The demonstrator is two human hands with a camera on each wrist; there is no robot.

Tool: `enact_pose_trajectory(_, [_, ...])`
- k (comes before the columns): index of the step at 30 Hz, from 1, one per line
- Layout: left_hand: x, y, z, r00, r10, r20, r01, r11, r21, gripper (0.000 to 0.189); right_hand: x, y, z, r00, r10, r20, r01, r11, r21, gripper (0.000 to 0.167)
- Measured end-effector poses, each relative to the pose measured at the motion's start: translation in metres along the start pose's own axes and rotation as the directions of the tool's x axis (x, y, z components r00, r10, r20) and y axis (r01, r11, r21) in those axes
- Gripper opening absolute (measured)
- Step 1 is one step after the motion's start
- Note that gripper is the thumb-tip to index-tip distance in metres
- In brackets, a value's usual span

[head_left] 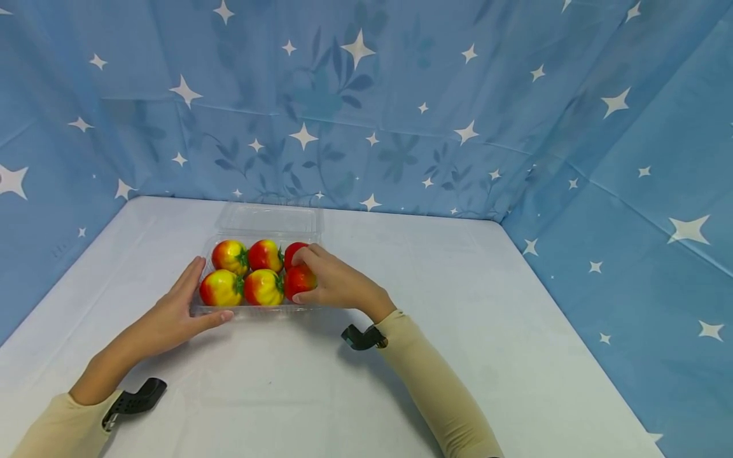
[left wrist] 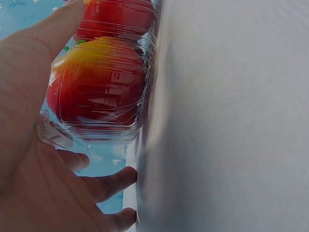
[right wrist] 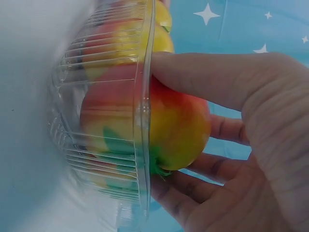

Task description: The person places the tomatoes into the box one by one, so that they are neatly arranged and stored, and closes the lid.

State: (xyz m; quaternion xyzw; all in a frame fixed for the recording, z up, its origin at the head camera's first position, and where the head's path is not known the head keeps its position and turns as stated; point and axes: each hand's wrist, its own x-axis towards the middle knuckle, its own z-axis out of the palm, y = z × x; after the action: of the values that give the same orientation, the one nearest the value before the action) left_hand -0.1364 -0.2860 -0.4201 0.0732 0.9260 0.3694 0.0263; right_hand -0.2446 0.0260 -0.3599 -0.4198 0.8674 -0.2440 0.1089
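A clear plastic clamshell box holds two rows of three red-and-yellow, ribbed fruits with green stems, perhaps tomatoes. My right hand reaches over the box's right end and grips the front-right fruit. In the right wrist view, the thumb lies on one side of that fruit and the fingers curl behind it, while its lower part sits below the box rim. At the box's left end my left hand rests with straight fingers along the side and the thumb at the front edge, close to the front-left fruit.
The box's transparent lid lies open toward the back of the white-covered table. Blue curtains with white stars stand behind and at both sides. Each wrist carries a black camera mount.
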Motion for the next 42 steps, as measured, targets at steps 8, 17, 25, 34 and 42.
enact_pose_trajectory(8, [-0.001, 0.000, 0.000, 1.000, 0.002, -0.001, -0.002, 1.000, -0.012, 0.128, 0.001, 0.000, 0.001, 1.000, 0.012, 0.026, -0.012, 1.000, 0.000, 0.054])
enact_pose_trajectory(17, [0.001, 0.000, 0.000, 1.000, 0.008, -0.002, -0.008, 1.000, -0.001, 0.126, 0.003, 0.000, 0.001, 1.000, -0.009, 0.028, 0.010, 0.999, -0.050, 0.043])
enact_pose_trajectory(25, [0.001, 0.001, -0.001, 1.000, 0.010, -0.002, -0.010, 1.000, -0.007, 0.125, 0.001, 0.003, -0.001, 0.996, -0.081, -0.033, 0.081, 0.997, -0.011, 0.033])
enact_pose_trajectory(34, [0.001, 0.001, 0.000, 1.000, 0.013, 0.003, -0.013, 1.000, -0.002, 0.125, 0.008, 0.027, 0.008, 0.901, 0.009, -0.433, 0.071, 0.983, 0.169, 0.026])
enact_pose_trajectory(42, [-0.001, 0.000, -0.001, 1.000, 0.014, 0.003, -0.014, 1.000, -0.021, 0.126, 0.021, 0.051, 0.017, 0.845, 0.288, -0.451, -0.016, 0.856, 0.516, 0.047])
